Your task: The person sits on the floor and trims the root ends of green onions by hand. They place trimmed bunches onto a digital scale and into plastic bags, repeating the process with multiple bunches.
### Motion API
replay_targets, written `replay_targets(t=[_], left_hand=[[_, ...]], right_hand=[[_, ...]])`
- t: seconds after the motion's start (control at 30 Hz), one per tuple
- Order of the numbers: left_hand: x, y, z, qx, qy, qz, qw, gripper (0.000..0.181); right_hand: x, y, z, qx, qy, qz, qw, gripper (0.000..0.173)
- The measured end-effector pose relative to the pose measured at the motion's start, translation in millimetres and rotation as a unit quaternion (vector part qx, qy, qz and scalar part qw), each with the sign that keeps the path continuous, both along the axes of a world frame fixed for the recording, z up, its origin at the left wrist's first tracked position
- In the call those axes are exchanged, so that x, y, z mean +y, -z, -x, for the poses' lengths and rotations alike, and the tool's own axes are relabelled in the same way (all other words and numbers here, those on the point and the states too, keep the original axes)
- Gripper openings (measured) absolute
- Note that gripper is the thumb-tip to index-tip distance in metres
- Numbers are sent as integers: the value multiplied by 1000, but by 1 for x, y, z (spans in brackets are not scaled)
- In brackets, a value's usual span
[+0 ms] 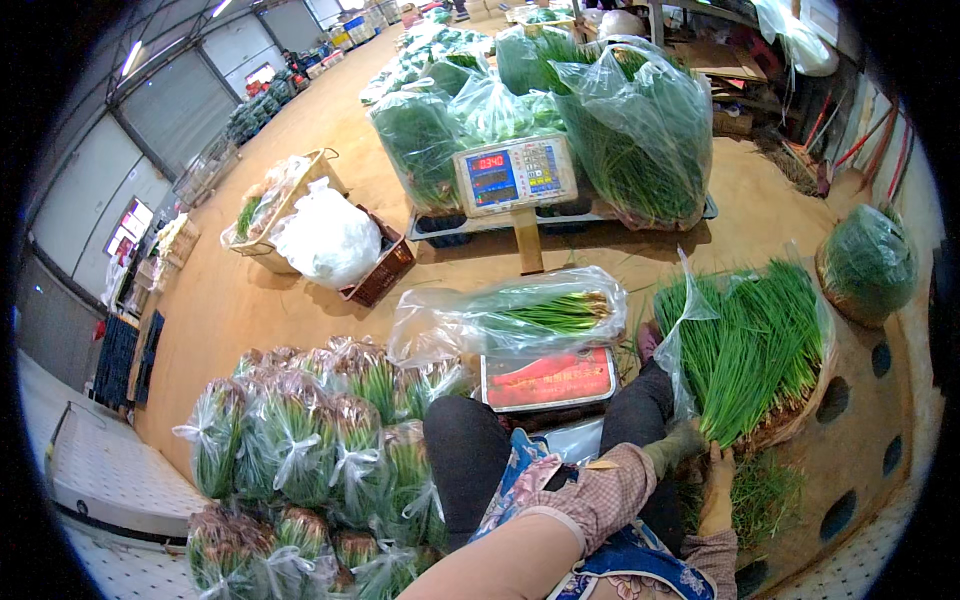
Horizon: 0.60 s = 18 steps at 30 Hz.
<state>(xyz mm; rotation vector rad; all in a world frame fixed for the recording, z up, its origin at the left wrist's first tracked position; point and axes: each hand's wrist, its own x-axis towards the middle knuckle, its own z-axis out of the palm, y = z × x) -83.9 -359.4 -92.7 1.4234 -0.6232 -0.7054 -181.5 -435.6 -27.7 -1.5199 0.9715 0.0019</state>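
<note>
At the lower right of the head view, my left hand [679, 448], in a greenish glove, reaches across to the near edge of a large pile of green chives [757, 337] in an open clear plastic bag. Close beside it, my right hand [718, 480] touches the tips of the same greens. How the fingers of either hand are set is too small to tell. A clear bag [510, 311] with green stalks lies on the weighing scale, above a box with a red printed panel [547, 379]. The scale's display [515, 174] stands beyond on a post.
Tied bags of greens [300, 442] are stacked at the left. Tall bags of greens [637, 142] stand behind the display. A brown crate [379, 262] and a white plastic bag [330, 234] are beside a beige basket [281, 255]. Another full bag [870, 262] stands far right.
</note>
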Motion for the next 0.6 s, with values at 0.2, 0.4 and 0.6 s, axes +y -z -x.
replay_targets(t=[0.2,0.4,0.6], left_hand=[[12,-42,10,338,-43,42,939,25],[-7,-53,7,405,17,104,908,24],[-15,15,0,284,110,61,950,46]], right_hand=[[-15,33,11,-84,212,-178,957,40],[-142,103,63,-272,182,-303,895,38],[-61,62,26,-143,-8,204,968,46]])
